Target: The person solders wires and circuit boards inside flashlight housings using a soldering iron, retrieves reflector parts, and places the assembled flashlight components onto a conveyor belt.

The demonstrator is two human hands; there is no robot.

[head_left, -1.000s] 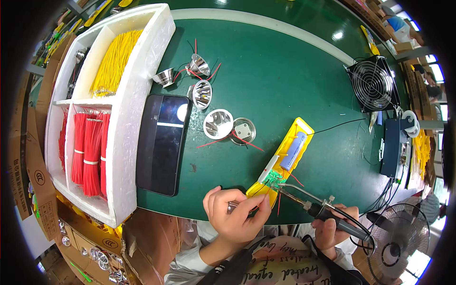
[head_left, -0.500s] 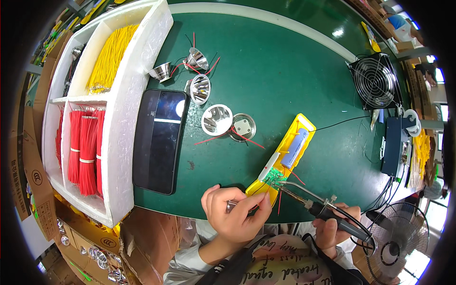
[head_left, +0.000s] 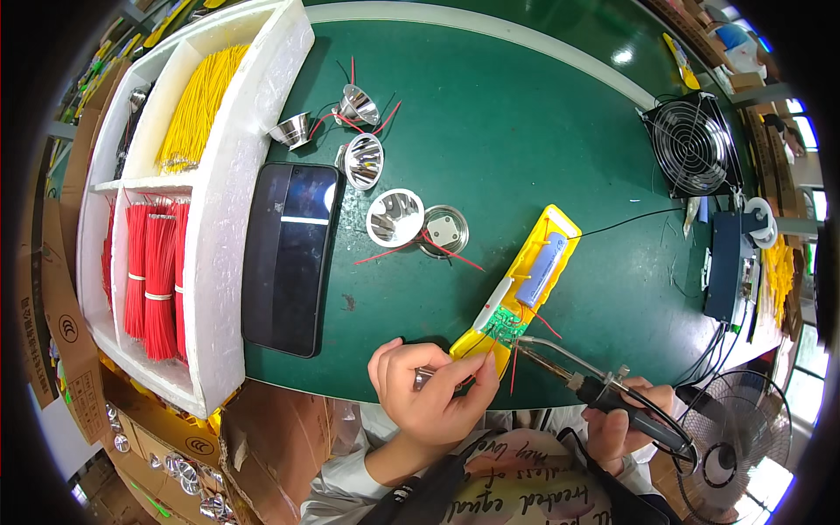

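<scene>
A yellow plastic housing (head_left: 549,224) lies slanted on the green table, holding a blue cylindrical battery cell (head_left: 542,269) and a green circuit board (head_left: 503,325). My left hand (head_left: 433,389) is closed at the housing's near end, its thumb and fingertips pinching a thin wire (head_left: 479,342) that leads to the board. A bit of shiny metal (head_left: 423,377) shows between its fingers; most of it is hidden. In my right hand (head_left: 619,424) is a soldering iron (head_left: 626,411) with a curved metal feed tube, its tip by the board's near right edge. Red wires (head_left: 514,372) stick out there.
Several silver reflector cups (head_left: 395,219) with wires lie beyond the housing. Left of them are a dark phone (head_left: 293,262) and a white foam box (head_left: 223,262) of red and yellow wires. A black fan (head_left: 691,147) and a soldering station (head_left: 724,267) stand on the right.
The soldering iron and my right hand have shifted slightly right and down, the tip drawing back a little from the board. My left hand keeps its pinch.
</scene>
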